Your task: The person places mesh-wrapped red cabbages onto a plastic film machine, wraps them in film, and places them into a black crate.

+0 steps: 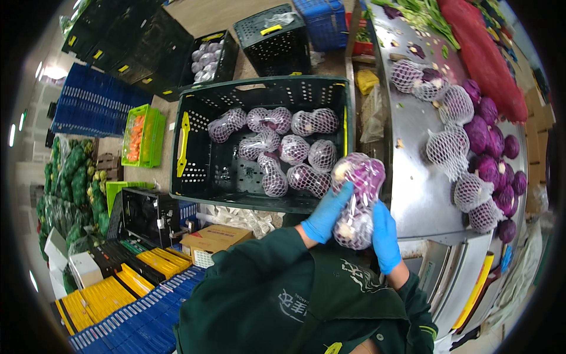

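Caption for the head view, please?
Blue-gloved left hand and right hand hold wrapped purple cabbages near a dark crate of netted bundles.

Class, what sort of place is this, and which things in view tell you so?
Probably a produce packing room or warehouse: loose red cabbages lie on a metal table, netted cabbages fill part of a black crate, and stacked blue crates stand at left.
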{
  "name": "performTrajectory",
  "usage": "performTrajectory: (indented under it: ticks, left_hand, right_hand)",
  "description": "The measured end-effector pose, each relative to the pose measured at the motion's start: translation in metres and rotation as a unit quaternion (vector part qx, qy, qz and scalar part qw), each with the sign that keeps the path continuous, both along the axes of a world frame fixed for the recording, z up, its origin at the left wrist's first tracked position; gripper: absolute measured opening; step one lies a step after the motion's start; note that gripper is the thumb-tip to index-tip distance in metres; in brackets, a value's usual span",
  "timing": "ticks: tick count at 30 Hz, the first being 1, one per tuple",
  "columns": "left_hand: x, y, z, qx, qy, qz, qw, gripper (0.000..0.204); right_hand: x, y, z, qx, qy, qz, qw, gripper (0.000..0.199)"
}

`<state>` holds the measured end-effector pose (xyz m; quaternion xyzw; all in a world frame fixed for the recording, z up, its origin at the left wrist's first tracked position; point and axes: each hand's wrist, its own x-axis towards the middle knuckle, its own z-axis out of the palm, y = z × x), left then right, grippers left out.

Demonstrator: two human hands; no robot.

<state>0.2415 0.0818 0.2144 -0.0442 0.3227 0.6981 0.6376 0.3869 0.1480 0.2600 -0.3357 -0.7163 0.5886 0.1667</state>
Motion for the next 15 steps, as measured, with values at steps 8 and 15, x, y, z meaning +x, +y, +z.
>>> performTrajectory:
  ticks: [8,15]
  left_hand:
    - [-0.185,-0.070,-0.056,-0.158,0.080,0.177,0.968,0.054]
    - [-0.321,-0.197,-0.175,-0.527,0.243,0.220,0.784,0.090]
  right_hand:
    - [-0.069,0.033,-0.003,0.195,0.003,0.248,0.949,0.042]
    - [-0.044,0.034,-0.029,0.099,-0.164,0.251,0.949,0.036]
